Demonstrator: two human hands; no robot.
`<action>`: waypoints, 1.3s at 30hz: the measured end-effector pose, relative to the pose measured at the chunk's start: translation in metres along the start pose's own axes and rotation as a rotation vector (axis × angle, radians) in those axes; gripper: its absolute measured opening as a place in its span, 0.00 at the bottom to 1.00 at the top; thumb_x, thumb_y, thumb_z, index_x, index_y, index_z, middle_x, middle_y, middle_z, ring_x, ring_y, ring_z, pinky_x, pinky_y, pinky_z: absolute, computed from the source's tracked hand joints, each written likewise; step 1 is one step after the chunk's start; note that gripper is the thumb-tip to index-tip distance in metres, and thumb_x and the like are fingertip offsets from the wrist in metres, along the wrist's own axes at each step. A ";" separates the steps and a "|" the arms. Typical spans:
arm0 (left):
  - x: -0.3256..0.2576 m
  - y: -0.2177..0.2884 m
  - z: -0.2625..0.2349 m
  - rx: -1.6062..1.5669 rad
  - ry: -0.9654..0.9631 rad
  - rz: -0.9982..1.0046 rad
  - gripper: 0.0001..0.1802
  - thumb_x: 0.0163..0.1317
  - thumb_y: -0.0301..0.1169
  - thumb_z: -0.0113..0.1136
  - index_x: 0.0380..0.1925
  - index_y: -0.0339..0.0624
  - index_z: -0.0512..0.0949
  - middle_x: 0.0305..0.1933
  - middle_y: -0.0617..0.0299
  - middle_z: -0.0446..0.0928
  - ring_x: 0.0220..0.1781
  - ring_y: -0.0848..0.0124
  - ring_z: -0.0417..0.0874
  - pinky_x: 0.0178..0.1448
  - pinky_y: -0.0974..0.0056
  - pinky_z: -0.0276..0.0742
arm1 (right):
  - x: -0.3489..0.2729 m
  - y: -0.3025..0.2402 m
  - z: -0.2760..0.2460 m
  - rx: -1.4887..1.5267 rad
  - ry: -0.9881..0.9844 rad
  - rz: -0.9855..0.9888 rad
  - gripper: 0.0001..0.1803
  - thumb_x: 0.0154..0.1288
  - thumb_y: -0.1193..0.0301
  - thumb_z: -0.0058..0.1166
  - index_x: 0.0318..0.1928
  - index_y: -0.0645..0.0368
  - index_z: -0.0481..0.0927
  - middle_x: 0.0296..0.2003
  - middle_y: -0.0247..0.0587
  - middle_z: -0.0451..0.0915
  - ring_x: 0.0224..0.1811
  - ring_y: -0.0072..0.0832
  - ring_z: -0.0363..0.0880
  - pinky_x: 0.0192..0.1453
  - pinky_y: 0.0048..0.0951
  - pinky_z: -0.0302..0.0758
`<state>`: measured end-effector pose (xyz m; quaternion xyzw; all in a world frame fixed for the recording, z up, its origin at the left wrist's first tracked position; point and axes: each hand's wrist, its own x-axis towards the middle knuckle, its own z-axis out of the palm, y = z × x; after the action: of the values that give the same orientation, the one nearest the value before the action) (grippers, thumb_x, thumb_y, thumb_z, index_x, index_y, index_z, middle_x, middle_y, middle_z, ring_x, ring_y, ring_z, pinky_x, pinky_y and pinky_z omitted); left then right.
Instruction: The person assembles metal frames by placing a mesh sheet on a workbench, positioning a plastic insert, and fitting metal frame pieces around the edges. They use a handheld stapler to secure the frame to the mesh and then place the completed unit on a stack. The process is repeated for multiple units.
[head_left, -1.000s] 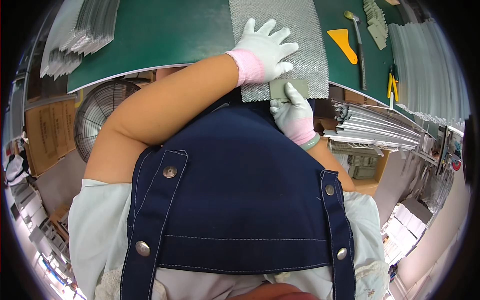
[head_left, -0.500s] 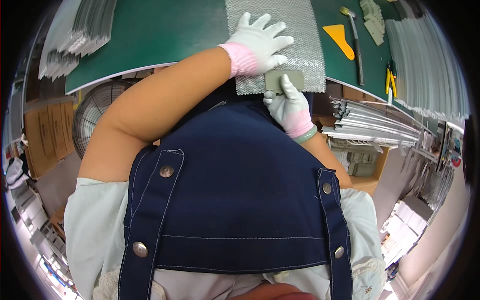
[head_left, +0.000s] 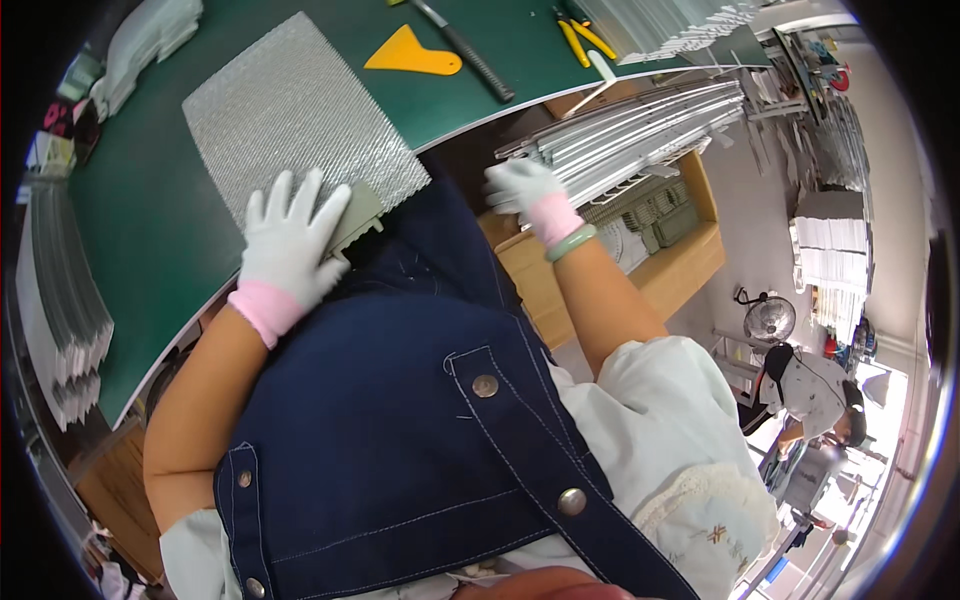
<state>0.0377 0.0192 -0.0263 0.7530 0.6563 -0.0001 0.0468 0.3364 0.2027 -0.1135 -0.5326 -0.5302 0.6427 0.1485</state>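
Observation:
A silvery mesh-textured panel (head_left: 305, 105) lies on the green tabletop, its corner reaching past the front edge. My left hand (head_left: 285, 240), in a white glove with a pink cuff, rests on the panel's near edge with its fingers spread. Against its index finger and thumb sits a grey-green notched piece (head_left: 357, 216) at the panel's edge; part of it is behind the hand. My right hand (head_left: 525, 190), gloved the same way, is off the table, near a stack of silvery strips (head_left: 640, 125). Its slightly blurred fingers are loosely bent and apart, with nothing visible in them.
On the table lie a yellow scraper (head_left: 412, 52), a black-handled hammer (head_left: 468, 55) and yellow-handled pliers (head_left: 583, 38). Below the strips, a cardboard box (head_left: 690, 260) holds grey-green pieces. Stacked panels (head_left: 60, 300) stand at the left. A person (head_left: 815, 395) is far right.
My view has turned to the right. My right hand has let go of the grey-green piece and moved right, away from the panel. My left hand is now beside that piece.

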 end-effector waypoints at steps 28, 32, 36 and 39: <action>-0.122 -0.081 -0.108 -1.709 0.854 0.224 0.30 0.75 0.62 0.35 0.26 0.50 0.68 0.12 0.70 0.62 0.18 0.70 0.70 0.39 0.63 0.69 | -0.070 -0.054 -0.051 0.940 0.132 -0.407 0.17 0.79 0.61 0.43 0.55 0.63 0.72 0.54 0.51 0.74 0.51 0.40 0.74 0.61 0.45 0.70; -0.125 -0.049 -0.091 -1.648 0.773 -0.407 0.31 0.77 0.58 0.36 0.38 0.40 0.73 0.14 0.70 0.68 0.11 0.75 0.67 0.26 0.73 0.70 | -0.125 -0.104 0.049 0.435 0.156 -1.013 0.26 0.76 0.71 0.48 0.69 0.63 0.58 0.57 0.51 0.73 0.46 0.32 0.80 0.54 0.34 0.78; -0.101 -0.015 -0.064 -1.509 0.747 -0.736 0.21 0.75 0.43 0.50 0.51 0.34 0.70 0.28 0.62 0.76 0.24 0.77 0.78 0.33 0.72 0.76 | -0.140 -0.107 0.129 -0.295 -0.264 -1.014 0.47 0.61 0.80 0.54 0.77 0.64 0.44 0.54 0.51 0.77 0.47 0.30 0.82 0.55 0.31 0.78; -0.122 -0.002 -0.006 -1.356 0.472 -0.798 0.22 0.67 0.33 0.57 0.55 0.32 0.67 0.34 0.58 0.77 0.29 0.74 0.80 0.39 0.67 0.78 | -0.120 -0.104 0.138 -0.214 -0.237 -0.653 0.40 0.64 0.82 0.49 0.75 0.65 0.50 0.54 0.50 0.77 0.51 0.28 0.80 0.57 0.29 0.77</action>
<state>0.0185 -0.1011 -0.0133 0.2512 0.7248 0.5383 0.3490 0.2279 0.0808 0.0197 -0.2696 -0.7500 0.5598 0.2268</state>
